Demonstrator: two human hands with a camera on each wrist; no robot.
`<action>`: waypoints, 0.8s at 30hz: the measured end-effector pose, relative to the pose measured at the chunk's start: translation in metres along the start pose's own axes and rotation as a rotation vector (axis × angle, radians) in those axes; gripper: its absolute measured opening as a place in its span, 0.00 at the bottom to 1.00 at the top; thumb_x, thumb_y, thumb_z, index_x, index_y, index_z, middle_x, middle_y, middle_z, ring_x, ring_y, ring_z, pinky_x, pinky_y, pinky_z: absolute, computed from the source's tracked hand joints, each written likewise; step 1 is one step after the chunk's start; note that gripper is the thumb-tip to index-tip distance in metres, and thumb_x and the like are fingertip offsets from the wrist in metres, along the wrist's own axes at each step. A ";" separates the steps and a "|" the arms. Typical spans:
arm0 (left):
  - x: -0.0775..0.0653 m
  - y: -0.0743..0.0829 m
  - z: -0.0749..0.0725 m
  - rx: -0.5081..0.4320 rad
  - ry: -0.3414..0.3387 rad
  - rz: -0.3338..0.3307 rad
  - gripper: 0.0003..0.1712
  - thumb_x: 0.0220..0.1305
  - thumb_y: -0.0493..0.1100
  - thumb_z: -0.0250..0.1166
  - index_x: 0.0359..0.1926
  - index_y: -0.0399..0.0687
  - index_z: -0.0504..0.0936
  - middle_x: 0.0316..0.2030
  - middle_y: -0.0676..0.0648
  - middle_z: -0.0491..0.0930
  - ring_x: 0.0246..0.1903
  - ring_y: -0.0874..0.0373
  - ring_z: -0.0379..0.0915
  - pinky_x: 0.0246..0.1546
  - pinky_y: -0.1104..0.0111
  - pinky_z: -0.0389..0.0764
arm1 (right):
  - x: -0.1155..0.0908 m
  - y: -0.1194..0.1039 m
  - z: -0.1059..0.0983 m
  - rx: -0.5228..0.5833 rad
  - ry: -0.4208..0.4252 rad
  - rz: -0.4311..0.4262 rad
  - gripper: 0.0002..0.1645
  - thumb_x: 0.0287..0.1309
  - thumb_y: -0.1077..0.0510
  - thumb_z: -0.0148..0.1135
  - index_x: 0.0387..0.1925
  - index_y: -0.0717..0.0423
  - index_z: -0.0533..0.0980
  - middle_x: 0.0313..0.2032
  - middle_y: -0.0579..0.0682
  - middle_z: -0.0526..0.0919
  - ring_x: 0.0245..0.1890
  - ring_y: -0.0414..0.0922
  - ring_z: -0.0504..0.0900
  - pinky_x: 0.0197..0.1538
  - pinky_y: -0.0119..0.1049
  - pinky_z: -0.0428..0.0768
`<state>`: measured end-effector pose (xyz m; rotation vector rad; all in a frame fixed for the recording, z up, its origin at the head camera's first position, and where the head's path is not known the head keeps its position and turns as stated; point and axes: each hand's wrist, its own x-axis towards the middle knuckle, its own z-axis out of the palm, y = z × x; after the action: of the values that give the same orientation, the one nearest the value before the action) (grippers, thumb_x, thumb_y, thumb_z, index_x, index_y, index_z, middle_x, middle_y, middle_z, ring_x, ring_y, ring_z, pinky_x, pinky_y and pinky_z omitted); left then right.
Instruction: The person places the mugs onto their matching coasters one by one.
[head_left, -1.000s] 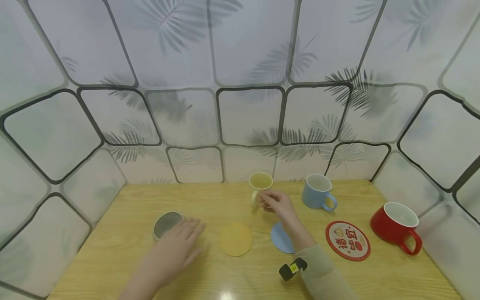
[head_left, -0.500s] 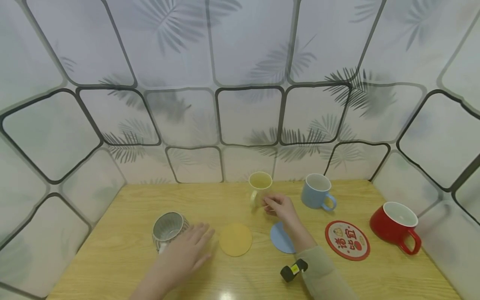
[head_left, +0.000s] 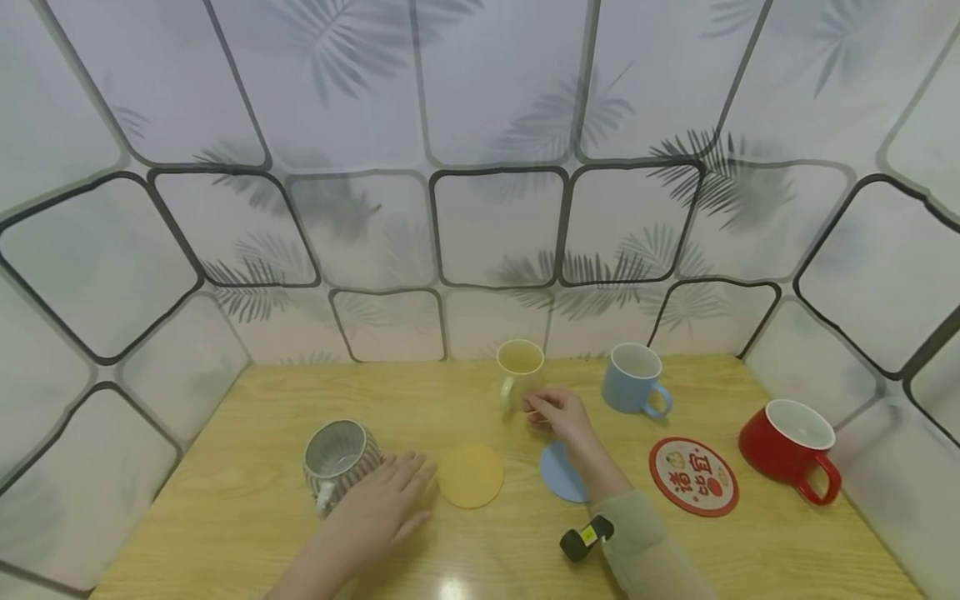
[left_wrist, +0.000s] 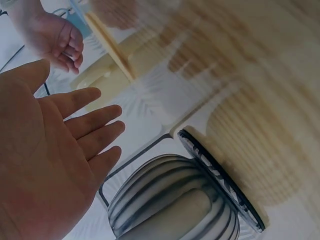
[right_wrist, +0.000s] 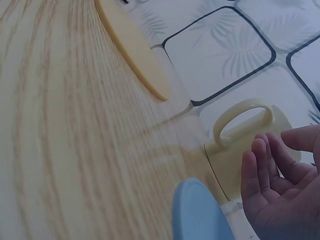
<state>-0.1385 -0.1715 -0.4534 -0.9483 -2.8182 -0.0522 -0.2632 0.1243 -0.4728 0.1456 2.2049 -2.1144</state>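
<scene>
A grey striped mug (head_left: 341, 458) stands upright at the left, on a dark patterned coaster (left_wrist: 222, 180) in the left wrist view. My left hand (head_left: 375, 508) is spread flat just right of this mug, its fingers straight and holding nothing. At the back, a yellow mug (head_left: 519, 375) faces me with its handle. My right hand (head_left: 564, 421) hovers close to that handle, fingers loosely curled with nothing between them. In the right wrist view the fingers overlap the mug's side; I cannot tell whether they touch. Between the hands lies a yellow coaster (head_left: 470, 476); a blue coaster (head_left: 558, 472) is partly hidden by my right forearm.
A blue mug (head_left: 630, 383) stands at the back right. Farther right are a round red-rimmed coaster (head_left: 693, 477) with printed characters and a red mug (head_left: 783, 446). Patterned panels (head_left: 495, 242) enclose the wooden table (head_left: 465, 558) at the back and sides.
My left hand has moved right, off the grey striped mug, uncovering its opening and handle. My right hand has shifted slightly right from the yellow mug's handle. The mugs stay in place.
</scene>
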 end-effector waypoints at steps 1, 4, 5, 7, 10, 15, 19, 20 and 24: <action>0.000 0.000 0.001 -0.005 0.000 0.001 0.33 0.68 0.58 0.52 0.66 0.44 0.65 0.67 0.41 0.63 0.66 0.46 0.60 0.68 0.52 0.60 | 0.001 0.001 0.000 0.001 0.000 0.002 0.16 0.62 0.60 0.58 0.47 0.69 0.76 0.34 0.51 0.85 0.28 0.38 0.82 0.38 0.31 0.84; 0.001 0.000 0.003 -0.016 0.008 0.006 0.33 0.67 0.57 0.53 0.65 0.43 0.67 0.66 0.40 0.65 0.66 0.45 0.60 0.67 0.51 0.61 | 0.002 0.002 0.000 0.007 -0.001 0.007 0.16 0.62 0.60 0.58 0.47 0.69 0.76 0.32 0.49 0.85 0.28 0.38 0.82 0.37 0.31 0.84; 0.001 0.000 0.004 -0.015 0.013 0.008 0.33 0.67 0.57 0.53 0.65 0.43 0.67 0.65 0.40 0.65 0.65 0.44 0.61 0.66 0.51 0.62 | 0.003 0.002 0.001 0.011 -0.003 0.007 0.16 0.62 0.60 0.58 0.47 0.69 0.76 0.32 0.48 0.85 0.28 0.38 0.82 0.37 0.31 0.84; 0.001 0.000 0.005 -0.015 0.025 0.011 0.32 0.67 0.57 0.54 0.64 0.43 0.68 0.65 0.40 0.66 0.65 0.44 0.62 0.66 0.51 0.62 | 0.003 0.003 0.001 0.013 -0.007 0.005 0.17 0.62 0.60 0.58 0.47 0.70 0.76 0.31 0.47 0.84 0.28 0.38 0.82 0.37 0.31 0.84; 0.002 0.000 0.007 -0.014 0.035 0.011 0.32 0.67 0.57 0.54 0.64 0.42 0.69 0.65 0.40 0.66 0.65 0.44 0.62 0.66 0.51 0.63 | 0.004 0.005 0.003 0.024 -0.016 0.003 0.17 0.62 0.60 0.58 0.47 0.71 0.76 0.31 0.47 0.84 0.27 0.38 0.81 0.37 0.32 0.84; 0.004 -0.001 0.009 -0.022 -0.010 -0.007 0.32 0.69 0.58 0.51 0.64 0.41 0.68 0.66 0.39 0.65 0.66 0.44 0.60 0.67 0.51 0.61 | 0.006 0.006 0.009 0.031 -0.019 -0.005 0.17 0.61 0.61 0.59 0.46 0.72 0.76 0.33 0.52 0.85 0.26 0.38 0.81 0.37 0.33 0.84; 0.008 -0.002 0.011 -0.011 -0.060 -0.021 0.34 0.69 0.59 0.49 0.65 0.39 0.66 0.66 0.38 0.63 0.67 0.43 0.58 0.67 0.51 0.60 | 0.006 0.006 0.013 0.024 -0.010 0.003 0.17 0.61 0.61 0.59 0.46 0.71 0.76 0.37 0.58 0.84 0.27 0.39 0.82 0.39 0.34 0.84; 0.009 -0.003 0.012 -0.006 -0.069 -0.025 0.35 0.69 0.59 0.49 0.65 0.39 0.66 0.66 0.38 0.63 0.67 0.44 0.58 0.67 0.51 0.60 | 0.005 0.005 0.014 0.023 -0.005 0.006 0.17 0.61 0.60 0.59 0.46 0.70 0.76 0.37 0.58 0.84 0.28 0.39 0.82 0.39 0.34 0.84; 0.015 -0.006 0.016 0.005 -0.087 -0.036 0.37 0.68 0.60 0.49 0.66 0.38 0.64 0.67 0.38 0.62 0.67 0.44 0.57 0.68 0.52 0.60 | 0.005 0.005 0.016 0.028 0.006 0.009 0.16 0.62 0.60 0.58 0.45 0.70 0.76 0.37 0.58 0.84 0.28 0.40 0.82 0.38 0.34 0.84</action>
<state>-0.1559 -0.1657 -0.4667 -0.9210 -2.9134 -0.0077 -0.2674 0.1084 -0.4792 0.1641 2.1743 -2.1438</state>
